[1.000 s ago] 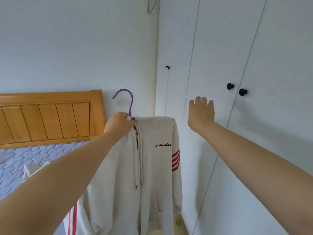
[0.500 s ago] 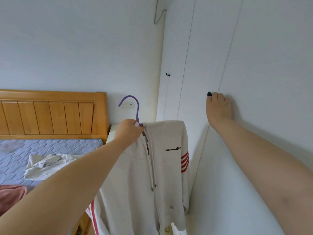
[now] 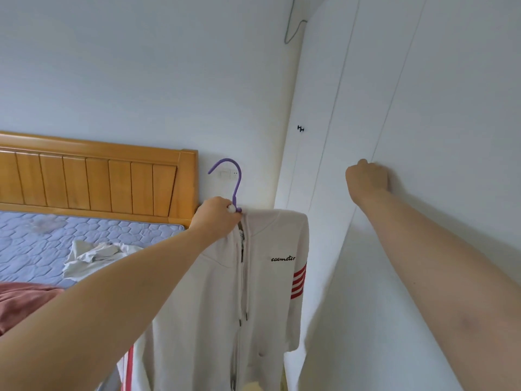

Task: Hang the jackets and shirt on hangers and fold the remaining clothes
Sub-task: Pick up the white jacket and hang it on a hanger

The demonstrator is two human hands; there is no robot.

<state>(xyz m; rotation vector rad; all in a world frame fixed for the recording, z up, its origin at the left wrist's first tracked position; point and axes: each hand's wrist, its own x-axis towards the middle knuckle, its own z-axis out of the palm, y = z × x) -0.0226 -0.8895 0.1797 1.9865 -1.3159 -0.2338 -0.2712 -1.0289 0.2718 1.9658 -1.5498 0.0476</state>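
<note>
Head view: left hand (image 3: 217, 217) is gripping the purple hanger (image 3: 234, 179) at its neck, white jacket (image 3: 253, 292) hanging limp beside the wardrobe door (image 3: 423, 108). It's soft, light, likely slipping off easily, so best held at the hook base. Right hand (image 3: 368, 179) is curling against the door; cannot tell what it holds.

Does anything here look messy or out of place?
A pale garment lies crumpled on the mattress, with a reddish garment bunched at its near edge; neither is folded. The white jacket hangs straight on its purple hanger.
</note>
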